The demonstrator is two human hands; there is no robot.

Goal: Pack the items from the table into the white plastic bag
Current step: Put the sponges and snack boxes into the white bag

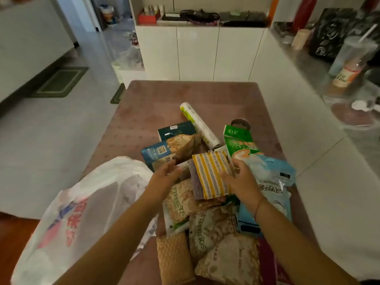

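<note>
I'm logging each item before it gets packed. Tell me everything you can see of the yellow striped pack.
The striped pack is a flat rectangular packet with yellow and glittery silver-white stripes running lengthwise, looking like scouring pads. It lies tilted on top of the pile, over a purple pad of like shape beneath its left side. The right hand grips its right edge; the left hand sits just left of it, by the purple pad. It is not yet in the bag.
</note>
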